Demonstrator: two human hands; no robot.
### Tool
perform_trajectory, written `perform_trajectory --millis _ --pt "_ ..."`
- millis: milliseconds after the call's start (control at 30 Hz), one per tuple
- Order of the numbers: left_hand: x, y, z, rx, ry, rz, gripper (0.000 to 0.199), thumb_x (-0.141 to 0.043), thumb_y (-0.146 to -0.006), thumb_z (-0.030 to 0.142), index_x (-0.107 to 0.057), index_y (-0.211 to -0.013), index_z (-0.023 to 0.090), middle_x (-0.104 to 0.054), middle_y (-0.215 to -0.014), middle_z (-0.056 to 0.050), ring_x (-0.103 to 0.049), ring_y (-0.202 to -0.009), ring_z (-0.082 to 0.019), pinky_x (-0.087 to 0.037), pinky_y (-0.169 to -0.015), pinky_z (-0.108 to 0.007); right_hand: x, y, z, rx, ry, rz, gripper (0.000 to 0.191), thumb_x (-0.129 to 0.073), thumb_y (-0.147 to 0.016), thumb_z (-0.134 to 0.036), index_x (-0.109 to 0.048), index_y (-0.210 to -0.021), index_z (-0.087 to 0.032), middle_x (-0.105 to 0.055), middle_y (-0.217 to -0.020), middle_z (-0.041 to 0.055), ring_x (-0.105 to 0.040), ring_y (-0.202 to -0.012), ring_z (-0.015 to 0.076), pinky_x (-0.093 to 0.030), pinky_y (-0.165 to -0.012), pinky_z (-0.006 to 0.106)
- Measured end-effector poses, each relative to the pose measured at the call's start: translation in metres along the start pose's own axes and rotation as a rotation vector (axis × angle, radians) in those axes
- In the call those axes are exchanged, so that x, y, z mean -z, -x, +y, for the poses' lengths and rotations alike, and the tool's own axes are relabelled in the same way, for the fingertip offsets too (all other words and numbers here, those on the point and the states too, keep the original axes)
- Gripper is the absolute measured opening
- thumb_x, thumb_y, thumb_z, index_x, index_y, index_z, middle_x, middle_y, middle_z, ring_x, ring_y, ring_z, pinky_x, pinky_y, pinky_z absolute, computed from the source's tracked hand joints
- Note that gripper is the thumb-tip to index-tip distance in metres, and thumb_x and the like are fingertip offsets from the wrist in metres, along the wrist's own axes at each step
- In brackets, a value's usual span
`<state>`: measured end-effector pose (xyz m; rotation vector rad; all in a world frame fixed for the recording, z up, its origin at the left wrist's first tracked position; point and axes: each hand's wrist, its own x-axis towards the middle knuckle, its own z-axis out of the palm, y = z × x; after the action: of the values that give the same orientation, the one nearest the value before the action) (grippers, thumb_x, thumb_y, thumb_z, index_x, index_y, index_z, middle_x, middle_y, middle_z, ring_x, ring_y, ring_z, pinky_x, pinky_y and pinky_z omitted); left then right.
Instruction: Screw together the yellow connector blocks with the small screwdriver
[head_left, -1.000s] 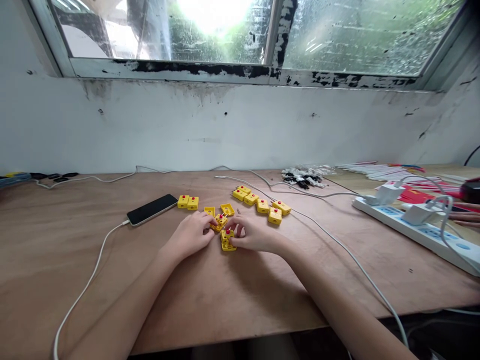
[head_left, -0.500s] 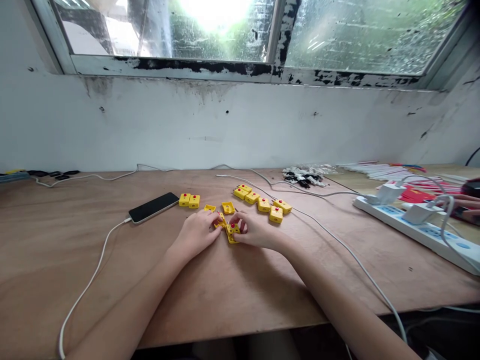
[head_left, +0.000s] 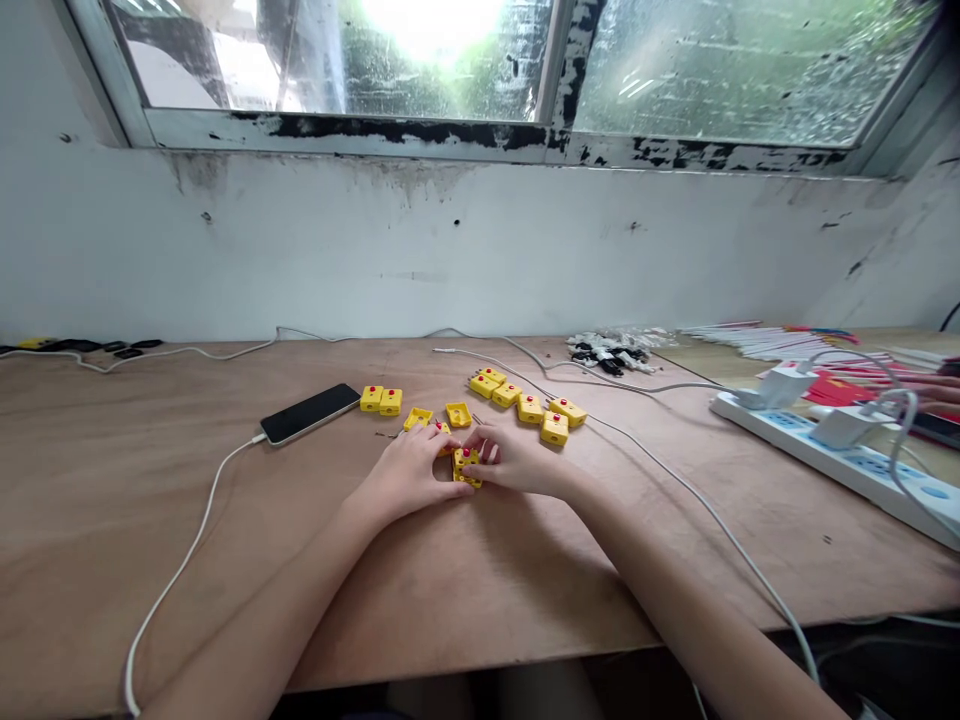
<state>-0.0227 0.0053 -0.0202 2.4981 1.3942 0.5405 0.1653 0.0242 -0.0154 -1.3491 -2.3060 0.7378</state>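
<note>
Since the last look, the left hand [head_left: 409,470] has slid in toward the right hand [head_left: 517,462], and the two now nearly meet at the middle of the wooden table [head_left: 150,520]. Both hands are curled narrow around a small yellow block [head_left: 466,468] with a red dot on top. The right hand's fingers rest on it, while the left hand's fingers are partly hidden, so I cannot tell whether that hand grips it or only sits beside it.

Working from the hands, two open yellow shells [head_left: 438,416] lie at 11 o'clock, and a pair of closed yellow blocks [head_left: 379,401] sits just beyond them. A loose row of similar blocks [head_left: 525,405] runs from 12 to 1 o'clock, touched by neither hand. A phone [head_left: 309,413] on a white charging cable [head_left: 191,530] lies at 10 o'clock. A power strip [head_left: 825,450] sits at 2 o'clock, and another person's hand [head_left: 937,395] shows at the far right edge, well apart from these two.
</note>
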Motion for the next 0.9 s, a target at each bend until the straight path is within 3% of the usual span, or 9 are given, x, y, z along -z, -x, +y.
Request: perform_trajectory --millis 167,367,567,733,900 --pt "0.001 -0.001 0.002 0.041 0.021 -0.002 0.043 -0.072 -0.068 0.049 -0.061 -0.099 0.022 -0.061 -0.110 -0.006 -0.055 -0.104 -0.028 -0.046 -0.088 -0.041 0.005 -0.001 0.001 0.010 -0.114 -0.038 0.021 -0.070 -0.073 -0.027 -0.064 -0.089 -0.015 -0.068 -0.087 0.0054 -0.060 -0.075 0.0156 -0.048 -0.067 0.028" --pt "0.001 -0.002 0.005 0.058 0.013 -0.005 0.041 -0.072 -0.066 0.050 -0.061 -0.094 0.022 -0.061 -0.106 -0.006 -0.054 -0.104 -0.029 -0.045 -0.088 -0.042 0.008 -0.003 0.006 0.051 -0.229 -0.107 0.025 -0.069 -0.074 -0.031 -0.065 -0.093 -0.015 -0.068 -0.087 0.0046 -0.061 -0.076 0.0149 -0.049 -0.068 0.028" --pt "-0.002 -0.002 0.003 0.076 0.018 0.015 0.043 -0.073 -0.063 0.053 -0.061 -0.092 0.023 -0.061 -0.109 -0.007 -0.053 -0.107 -0.031 -0.044 -0.090 -0.044 0.005 -0.001 -0.003 0.073 -0.064 -0.044 0.024 -0.065 -0.075 -0.028 -0.065 -0.096 -0.016 -0.067 -0.090 0.0056 -0.059 -0.077 0.0157 -0.046 -0.066 0.028" --pt "-0.005 -0.002 0.003 0.085 0.023 0.044 0.046 -0.074 -0.061 0.054 -0.060 -0.090 0.022 -0.061 -0.104 -0.006 -0.053 -0.103 -0.029 -0.045 -0.089 -0.043 -0.003 0.000 -0.016 -0.054 0.062 0.038 0.018 -0.066 -0.067 -0.026 -0.059 -0.081 -0.017 -0.064 -0.079 0.0033 -0.057 -0.069 0.0153 -0.040 -0.057 0.025" --pt "-0.004 -0.003 0.005 0.095 0.032 0.040 0.049 -0.074 -0.060 0.057 -0.060 -0.091 0.022 -0.060 -0.106 -0.007 -0.052 -0.106 -0.030 -0.045 -0.090 -0.043 -0.004 0.000 -0.019 -0.025 0.108 0.089 0.013 -0.064 -0.064 -0.023 -0.054 -0.070 -0.018 -0.062 -0.073 0.0023 -0.054 -0.065 0.0144 -0.036 -0.054 0.024"
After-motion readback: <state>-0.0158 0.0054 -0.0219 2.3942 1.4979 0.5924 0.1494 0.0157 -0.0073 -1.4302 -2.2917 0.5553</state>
